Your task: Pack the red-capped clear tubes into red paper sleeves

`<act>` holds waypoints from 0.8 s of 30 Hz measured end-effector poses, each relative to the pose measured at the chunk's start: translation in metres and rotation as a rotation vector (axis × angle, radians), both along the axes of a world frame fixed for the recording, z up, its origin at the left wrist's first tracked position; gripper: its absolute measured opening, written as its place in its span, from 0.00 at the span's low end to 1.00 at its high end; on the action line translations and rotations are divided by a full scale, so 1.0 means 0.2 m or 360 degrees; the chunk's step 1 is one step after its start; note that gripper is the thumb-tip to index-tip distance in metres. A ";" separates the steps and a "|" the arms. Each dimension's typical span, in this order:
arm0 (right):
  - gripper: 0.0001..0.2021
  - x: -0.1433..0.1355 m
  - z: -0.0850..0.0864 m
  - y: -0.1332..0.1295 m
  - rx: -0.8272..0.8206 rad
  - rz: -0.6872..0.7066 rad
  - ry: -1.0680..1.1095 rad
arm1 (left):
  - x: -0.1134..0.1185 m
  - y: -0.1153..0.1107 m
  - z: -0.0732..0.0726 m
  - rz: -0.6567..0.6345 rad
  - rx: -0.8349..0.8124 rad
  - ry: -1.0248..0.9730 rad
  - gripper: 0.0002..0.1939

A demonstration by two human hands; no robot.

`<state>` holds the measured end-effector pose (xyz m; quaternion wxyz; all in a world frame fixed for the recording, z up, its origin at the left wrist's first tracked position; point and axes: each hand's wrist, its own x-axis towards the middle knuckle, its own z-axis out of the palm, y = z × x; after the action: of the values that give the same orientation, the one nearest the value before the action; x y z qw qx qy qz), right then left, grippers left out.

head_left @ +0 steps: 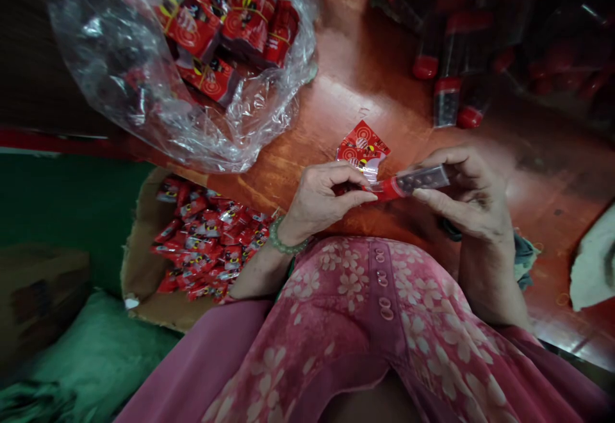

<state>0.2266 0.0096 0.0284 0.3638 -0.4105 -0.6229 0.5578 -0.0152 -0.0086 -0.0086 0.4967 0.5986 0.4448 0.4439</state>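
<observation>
My right hand (473,195) is closed around a clear plastic tube (423,180) with a red cap. Small dark round pieces show through its wall. The tube lies nearly level, its capped end pointing at my left hand (327,199). That hand is closed in a pinch on a small red wrapper, mostly hidden by the fingers, right at the cap. Whether the cap is inside the wrapper or only against it, I cannot tell. Just beyond my left fingers, red printed wrappers (361,144) lie flat on the table.
A clear plastic bag (250,128) holds banded bundles of red wrappers (245,22) at the upper left. Below it stands a cardboard box (144,231) with many filled red packets (211,237). More red-capped tubes (446,102) lie on the reddish table (523,173) at the upper right.
</observation>
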 end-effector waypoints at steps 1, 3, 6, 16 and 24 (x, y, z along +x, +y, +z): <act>0.16 -0.01 0.00 0.00 -0.0006 -0.0015 -0.0048 | 0.00 0.00 0.00 -0.0013 -0.0020 -0.0005 0.08; 0.15 -0.02 0.00 0.00 -0.0038 -0.0046 -0.0059 | 0.00 0.00 0.00 -0.0033 -0.0076 -0.0013 0.08; 0.15 -0.06 0.00 -0.01 -0.0139 -0.0100 0.0025 | -0.01 -0.01 -0.01 -0.0061 -0.0203 -0.0007 0.10; 0.15 -0.11 0.04 0.01 -0.0290 -0.0130 0.0017 | 0.01 0.00 0.06 -0.0262 -0.0529 -0.0133 0.16; 0.13 -0.07 0.04 0.05 -0.0388 0.0064 -0.0025 | 0.04 0.01 0.06 -0.0267 -0.0521 -0.0101 0.15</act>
<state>0.2127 0.0203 0.0357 0.2952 -0.4435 -0.5613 0.6334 -0.0077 -0.0076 0.0041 0.6366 0.5305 0.4436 0.3413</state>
